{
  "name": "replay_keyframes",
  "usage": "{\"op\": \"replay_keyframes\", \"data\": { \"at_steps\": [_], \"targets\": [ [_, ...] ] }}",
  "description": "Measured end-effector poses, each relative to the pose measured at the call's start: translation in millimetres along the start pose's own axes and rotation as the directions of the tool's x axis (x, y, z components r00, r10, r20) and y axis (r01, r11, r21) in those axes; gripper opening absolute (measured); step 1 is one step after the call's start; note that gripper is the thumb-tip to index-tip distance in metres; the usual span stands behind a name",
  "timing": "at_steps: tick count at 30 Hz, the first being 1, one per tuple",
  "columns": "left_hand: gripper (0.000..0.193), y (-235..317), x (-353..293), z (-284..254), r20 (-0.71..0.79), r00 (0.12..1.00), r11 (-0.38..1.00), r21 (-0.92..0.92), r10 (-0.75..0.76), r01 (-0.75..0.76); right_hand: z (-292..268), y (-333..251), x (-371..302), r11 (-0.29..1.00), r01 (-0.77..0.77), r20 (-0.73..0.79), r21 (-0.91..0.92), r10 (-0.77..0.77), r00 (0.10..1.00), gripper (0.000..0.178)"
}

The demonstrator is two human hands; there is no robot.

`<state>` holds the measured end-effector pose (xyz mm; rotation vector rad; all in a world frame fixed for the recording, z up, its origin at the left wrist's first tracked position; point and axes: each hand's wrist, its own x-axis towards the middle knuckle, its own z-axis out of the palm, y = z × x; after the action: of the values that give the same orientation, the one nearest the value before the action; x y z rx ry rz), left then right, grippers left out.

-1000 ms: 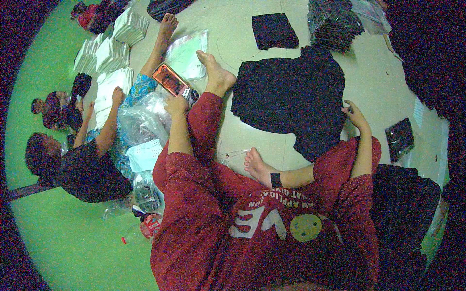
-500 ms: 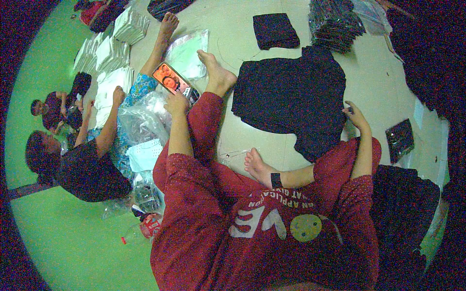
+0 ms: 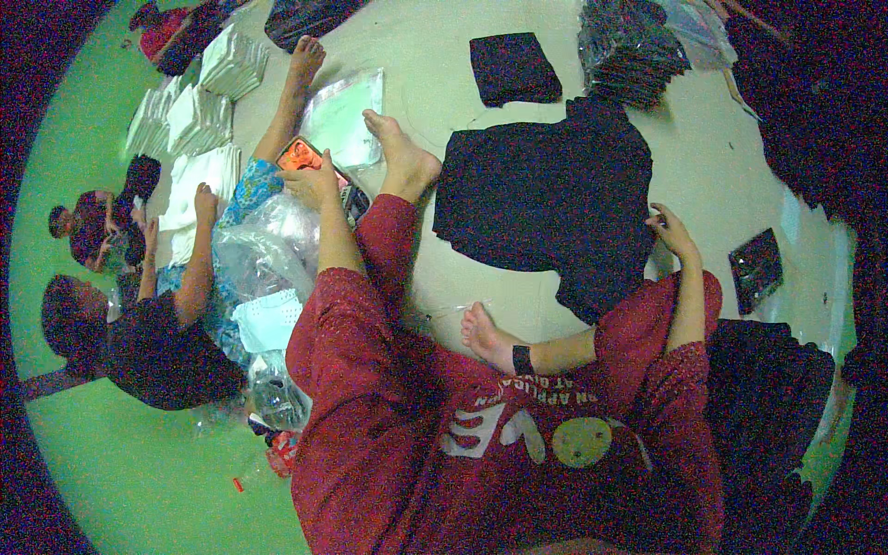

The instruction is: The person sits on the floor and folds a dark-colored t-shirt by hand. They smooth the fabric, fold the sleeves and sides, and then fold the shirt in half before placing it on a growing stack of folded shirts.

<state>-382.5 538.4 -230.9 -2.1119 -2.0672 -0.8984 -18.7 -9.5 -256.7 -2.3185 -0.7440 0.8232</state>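
"One phone lies left of the black garment; which step is in hand?"

"Probably phone handling: the left hand is over it, fingers spread, apparently gripping nothing."

"And the right hand?"

"Loosely curled by the garment's right edge; I can't tell whether it holds anything. Working the cloth would call for both hands on it."

"Room?"

"A bare foot crowds the garment's left edge; pale floor shows to its right, before a dark packet."
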Motion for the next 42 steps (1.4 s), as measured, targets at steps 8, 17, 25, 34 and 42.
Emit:
{"op": "replay_keyframes", "data": {
  "at_steps": [8,17,25,34,42],
  "targets": [
    [0.11,26.4,-6.6,-7.9,-0.044,0.996,0.984,0.161,-0.072,0.078,1.3,-11.8,1.6,1.0,-0.012,0.011,-0.014,0.012,1.0,0.041],
    [0.115,17.9,-3.3,-4.0,-0.008,0.992,0.989,0.078,-0.126,0.126,8.2,-4.2,9.9,0.999,-0.006,-0.001,0.052,0.006,1.0,0.042],
    [0.047,99.8,-142.9,-75.0,0.08,0.708,0.606,-0.59,0.701,-0.533,-0.7,-23.6,-14.7,0.999,0.005,-0.062,0.046,-0.002,0.998,0.043],
    [0.034,139.7,-379.3,-130.5,0.023,-0.222,-0.096,-0.855,0.975,-0.51,22.8,-55.3,-105.9,0.998,0.056,-0.091,-0.023,-0.058,0.994,0.048],
    [0.024,137.4,-377.5,-121.4,0.126,-0.228,-0.024,-0.83,0.966,-0.557,23.8,-68.5,-110.5,0.996,0.086,-0.104,0.03,-0.083,0.991,0.046]
  ]
}}
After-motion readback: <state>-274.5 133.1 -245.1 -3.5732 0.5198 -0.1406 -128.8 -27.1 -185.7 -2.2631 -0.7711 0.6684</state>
